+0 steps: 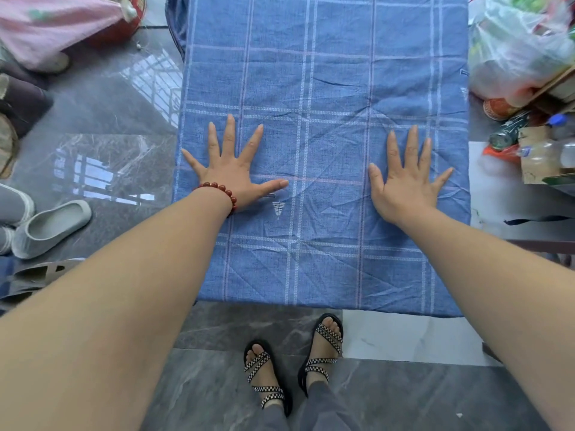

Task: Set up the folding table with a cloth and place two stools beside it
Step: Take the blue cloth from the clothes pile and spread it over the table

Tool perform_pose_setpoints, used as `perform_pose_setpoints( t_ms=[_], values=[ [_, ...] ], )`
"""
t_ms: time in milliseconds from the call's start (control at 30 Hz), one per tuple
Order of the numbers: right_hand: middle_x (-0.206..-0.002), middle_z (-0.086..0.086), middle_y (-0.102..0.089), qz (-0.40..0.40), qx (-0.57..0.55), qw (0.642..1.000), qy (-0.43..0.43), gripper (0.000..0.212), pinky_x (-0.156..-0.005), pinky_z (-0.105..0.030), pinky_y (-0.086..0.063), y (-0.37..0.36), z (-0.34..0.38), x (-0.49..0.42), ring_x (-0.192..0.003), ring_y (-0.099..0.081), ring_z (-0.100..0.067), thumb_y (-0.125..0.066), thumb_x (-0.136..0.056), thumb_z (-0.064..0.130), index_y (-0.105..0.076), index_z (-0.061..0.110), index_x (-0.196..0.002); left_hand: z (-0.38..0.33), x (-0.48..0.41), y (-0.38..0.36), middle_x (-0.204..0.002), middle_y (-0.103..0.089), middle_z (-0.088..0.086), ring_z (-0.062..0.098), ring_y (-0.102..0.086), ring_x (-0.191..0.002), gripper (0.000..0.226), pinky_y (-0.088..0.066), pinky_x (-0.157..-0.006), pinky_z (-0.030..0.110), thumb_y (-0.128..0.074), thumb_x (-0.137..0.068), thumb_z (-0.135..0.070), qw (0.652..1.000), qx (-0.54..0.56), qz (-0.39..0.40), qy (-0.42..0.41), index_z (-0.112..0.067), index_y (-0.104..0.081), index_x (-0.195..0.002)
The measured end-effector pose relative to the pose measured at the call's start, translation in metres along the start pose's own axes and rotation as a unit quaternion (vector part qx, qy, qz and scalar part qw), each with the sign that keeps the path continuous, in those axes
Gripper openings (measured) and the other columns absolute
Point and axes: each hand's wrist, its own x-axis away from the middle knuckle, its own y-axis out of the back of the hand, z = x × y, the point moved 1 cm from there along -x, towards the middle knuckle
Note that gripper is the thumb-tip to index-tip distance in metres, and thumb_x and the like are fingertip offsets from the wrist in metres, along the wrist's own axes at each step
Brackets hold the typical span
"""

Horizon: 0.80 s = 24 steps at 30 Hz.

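The cloth (323,88) is blue, woven with a faded look, and crossed by thin white and pale pink lines that form a loose check. Fine creases and diagonal fold marks run through it, densest in the near half between the two hands. A small white triangle motif sits just beside the left thumb.

The cloth lies spread flat over a raised surface directly ahead of the person, covering it so fully that nothing of what lies beneath shows. Its long axis runs straight away from the person, from the near edge above the sandalled feet (320,353) to the top of the view. The near edge lies square across, and the left edge droops a little over the side.

The left hand (231,172), with a red bead bracelet (221,191) at the wrist, rests palm down on the left part of the cloth, fingers straight and fanned wide. The right hand (404,181) lies palm down near the right edge, fingers likewise straight and spread. Neither hand grasps anything; both simply press flat on the fabric, well apart.

On the grey marble floor (109,104) to the left lie grey slippers (51,227). To the right are a plastic bag (522,48) and some bottles (510,132).
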Motion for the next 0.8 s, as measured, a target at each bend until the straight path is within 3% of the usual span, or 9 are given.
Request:
perform_pose_setpoints(
  t_ms=[133, 300, 467, 567, 633, 733, 800],
  values=[
    [-0.156, 0.005, 0.023, 0.036, -0.023, 0.999, 0.001, 0.062, -0.113, -0.057, -0.001, 0.006, 0.002, 0.019, -0.145, 0.014, -0.024, -0.019, -0.097, 0.053, 0.006, 0.032, -0.15, -0.016, 0.014, 0.012, -0.149, 0.034, -0.009, 0.027, 0.03, -0.138, 0.105, 0.012, -0.096, 0.074, -0.009, -0.042, -0.099, 1.0, 0.011, 0.012, -0.003, -0.057, 0.023, -0.133],
    [-0.156, 0.01, 0.02, 0.055, -0.15, 0.987, 0.025, 0.062, -0.112, -0.048, -0.019, 0.033, 0.024, 0.046, -0.146, -0.004, -0.026, -0.027, -0.099, 0.047, 0.004, 0.03, -0.15, -0.033, 0.04, 0.038, -0.152, 0.028, -0.009, 0.027, 0.025, -0.14, 0.105, 0.01, -0.098, 0.075, -0.011, -0.043, -0.098, 0.999, 0.036, 0.031, -0.016, -0.057, 0.019, -0.135],
    [-0.158, 0.011, 0.013, 0.036, -0.198, 0.976, 0.081, 0.065, -0.112, -0.043, -0.022, 0.068, 0.052, 0.081, -0.145, -0.012, -0.024, -0.036, -0.098, 0.044, 0.0, 0.03, -0.15, -0.042, 0.074, 0.068, -0.154, 0.024, -0.011, 0.027, 0.019, -0.142, 0.098, 0.01, -0.1, 0.073, -0.029, -0.057, -0.093, 0.995, 0.088, 0.026, -0.025, -0.057, 0.016, -0.137],
    [-0.159, 0.004, -0.003, 0.016, -0.242, 0.965, 0.101, 0.067, -0.113, -0.037, -0.019, 0.086, 0.065, 0.099, -0.144, -0.014, -0.019, -0.045, -0.096, 0.037, -0.009, 0.024, -0.151, -0.049, 0.093, 0.091, -0.155, 0.016, -0.013, 0.025, 0.012, -0.144, 0.095, 0.008, -0.102, 0.071, -0.037, -0.063, -0.089, 0.99, 0.138, 0.009, -0.03, -0.056, 0.01, -0.138],
    [-0.154, -0.001, -0.021, -0.016, -0.277, 0.954, 0.113, 0.064, -0.111, -0.034, -0.023, 0.106, 0.075, 0.122, -0.139, -0.026, -0.019, -0.051, -0.094, 0.032, -0.02, 0.018, -0.149, -0.05, 0.116, 0.117, -0.156, 0.006, -0.014, 0.022, 0.003, -0.145, 0.092, 0.005, -0.103, 0.07, -0.043, -0.067, -0.084, 0.984, 0.175, -0.005, -0.039, -0.053, 0.002, -0.141],
    [-0.138, -0.005, -0.043, -0.041, -0.353, 0.931, 0.085, 0.057, -0.103, -0.035, -0.037, 0.136, 0.089, 0.147, -0.122, -0.046, -0.02, -0.058, -0.091, 0.03, -0.037, 0.013, -0.141, -0.054, 0.142, 0.152, -0.152, -0.02, -0.015, 0.015, -0.02, -0.141, 0.083, 0.003, -0.104, 0.068, -0.052, -0.073, -0.074, 0.977, 0.206, -0.039, -0.039, -0.041, -0.021, -0.143],
    [-0.127, -0.003, -0.051, -0.054, -0.408, 0.911, 0.037, 0.048, -0.096, -0.029, -0.039, 0.162, 0.1, 0.176, -0.115, -0.05, -0.018, -0.061, -0.089, 0.031, -0.048, 0.012, -0.131, -0.053, 0.176, 0.179, -0.147, -0.03, -0.018, 0.01, -0.029, -0.136, 0.077, 0.005, -0.106, 0.064, -0.055, -0.074, -0.07, 0.971, 0.234, -0.047, -0.035, -0.038, -0.03, -0.14]
  ],
)
